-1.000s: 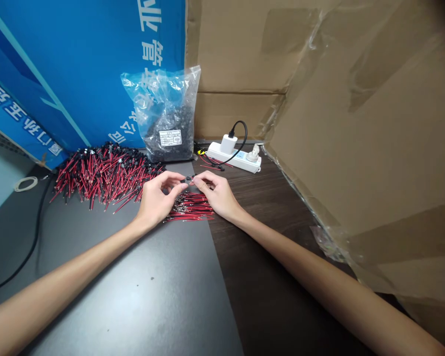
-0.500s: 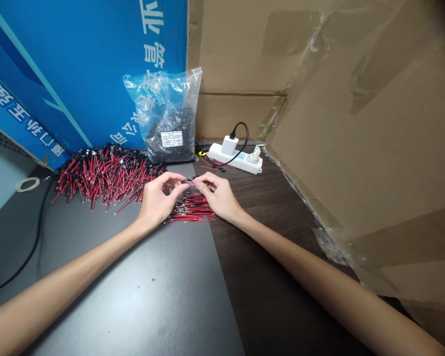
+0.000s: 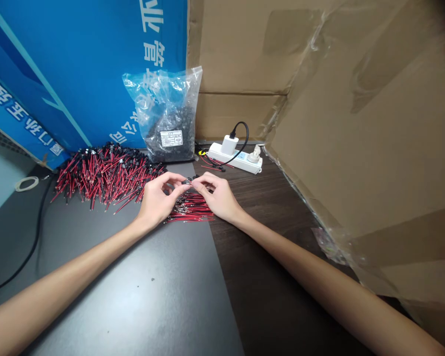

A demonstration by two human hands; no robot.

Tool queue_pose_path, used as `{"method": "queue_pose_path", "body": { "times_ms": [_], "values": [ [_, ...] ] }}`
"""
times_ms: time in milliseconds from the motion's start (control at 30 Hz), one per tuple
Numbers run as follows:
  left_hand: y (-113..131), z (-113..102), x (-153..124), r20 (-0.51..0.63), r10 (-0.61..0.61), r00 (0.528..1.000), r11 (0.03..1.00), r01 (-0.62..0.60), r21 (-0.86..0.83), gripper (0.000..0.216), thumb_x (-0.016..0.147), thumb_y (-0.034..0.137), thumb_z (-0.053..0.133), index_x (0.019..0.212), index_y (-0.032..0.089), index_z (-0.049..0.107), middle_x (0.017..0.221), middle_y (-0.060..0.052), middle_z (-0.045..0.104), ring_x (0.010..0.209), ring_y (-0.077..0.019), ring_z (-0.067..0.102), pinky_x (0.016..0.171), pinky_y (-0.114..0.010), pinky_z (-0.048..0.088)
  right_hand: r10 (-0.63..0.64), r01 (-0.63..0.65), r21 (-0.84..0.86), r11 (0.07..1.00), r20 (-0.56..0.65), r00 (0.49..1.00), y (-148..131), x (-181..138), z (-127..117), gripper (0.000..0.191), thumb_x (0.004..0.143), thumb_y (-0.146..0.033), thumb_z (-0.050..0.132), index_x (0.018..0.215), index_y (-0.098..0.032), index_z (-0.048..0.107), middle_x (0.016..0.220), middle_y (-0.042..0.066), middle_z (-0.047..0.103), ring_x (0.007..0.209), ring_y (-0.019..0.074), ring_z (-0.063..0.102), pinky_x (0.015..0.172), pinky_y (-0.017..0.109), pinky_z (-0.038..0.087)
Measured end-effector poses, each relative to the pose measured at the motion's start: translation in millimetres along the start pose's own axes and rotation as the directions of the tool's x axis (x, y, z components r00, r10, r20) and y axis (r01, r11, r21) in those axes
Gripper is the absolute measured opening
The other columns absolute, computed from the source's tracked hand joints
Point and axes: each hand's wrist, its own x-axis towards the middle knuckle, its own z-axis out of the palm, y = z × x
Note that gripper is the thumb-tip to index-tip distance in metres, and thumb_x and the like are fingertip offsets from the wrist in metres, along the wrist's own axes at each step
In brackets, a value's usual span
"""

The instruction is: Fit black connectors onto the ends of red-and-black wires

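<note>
Red-and-black wires (image 3: 193,210) with bare-looking tips lie side by side on the bench (image 3: 163,282), at six o'clock from where the two hands meet. Left hand (image 3: 158,195) is drawn to a narrow pinch, thumb and forefinger on a small dark piece (image 3: 188,181); right hand (image 3: 215,197) pinches just as narrowly at the piece's three o'clock end. Whether a wire is also caught there is too small to tell. Both hands are raised slightly above the wires, with their fingertips nearly touching.

At nine o'clock from the hands spreads a large tangled heap of similar wires (image 3: 104,178), with black ends mostly on its far side. Toward eleven o'clock stands a clear plastic bag (image 3: 166,111) part filled with dark pieces, a white label (image 3: 171,138) on its front. A white power strip (image 3: 245,164) sits at two o'clock, carrying a white charger (image 3: 229,145) with a looped black lead. Blue printed board (image 3: 89,64) rises at ten o'clock, brown cardboard (image 3: 359,163) from one to three; a black cable (image 3: 37,237) curves down at eight.
</note>
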Motion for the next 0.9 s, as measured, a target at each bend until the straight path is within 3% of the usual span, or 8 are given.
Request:
{"method": "queue_pose_path", "body": {
  "times_ms": [333,500,667,900],
  "values": [
    [-1.1,0.6,0.3,0.026,0.004,1.000,1.000,-0.004,0.004,0.021,0.077,0.038,0.076,0.086,0.018,0.076,0.075,-0.003,0.072,0.066,-0.0156,0.063,0.062,-0.029,0.048,-0.020,0.021,-0.063,0.998,0.004,1.000,-3.2,-1.8,-0.7,0.027,0.094,-0.042,0.062,0.086,-0.019,0.074,0.081,0.004,0.068,0.070,0.0155,0.056,0.065,0.031,0.042],
    [-0.1,0.4,0.0,0.049,-0.003,0.999,1.000,0.002,0.008,0.023,0.078,0.039,0.075,0.087,0.018,0.075,0.074,-0.003,0.072,0.065,-0.0152,0.062,0.059,-0.028,0.047,0.028,-0.028,0.019,0.999,0.002,1.000,-1.7,-1.6,0.7,0.021,0.091,-0.040,0.066,0.092,-0.020,0.072,0.086,0.004,0.070,0.077,0.0175,0.063,0.071,0.032,0.047],
    [-0.8,0.3,-0.1,0.062,-0.008,0.998,1.000,0.006,0.024,0.023,0.081,0.040,0.073,0.090,0.019,0.075,0.079,-0.003,0.073,0.068,-0.0157,0.063,0.061,-0.028,0.047,0.096,-0.095,0.133,0.987,-0.003,0.995,3.7,0.7,2.5,0.031,0.085,-0.047,0.072,0.099,-0.020,0.068,0.083,0.003,0.070,0.077,0.0172,0.065,0.074,0.033,0.052],
    [-6.8,-0.4,1.3,0.061,-0.057,0.996,0.998,0.054,0.044,0.028,0.083,0.042,0.070,0.096,0.018,0.075,0.087,-0.006,0.074,0.070,-0.0167,0.064,0.063,-0.029,0.049,0.099,-0.104,0.139,0.985,0.037,0.994,3.0,1.0,3.5,0.029,0.079,-0.043,0.077,0.093,-0.019,0.070,0.082,0.004,0.069,0.074,0.0160,0.063,0.070,0.032,0.051]
  ]
}}
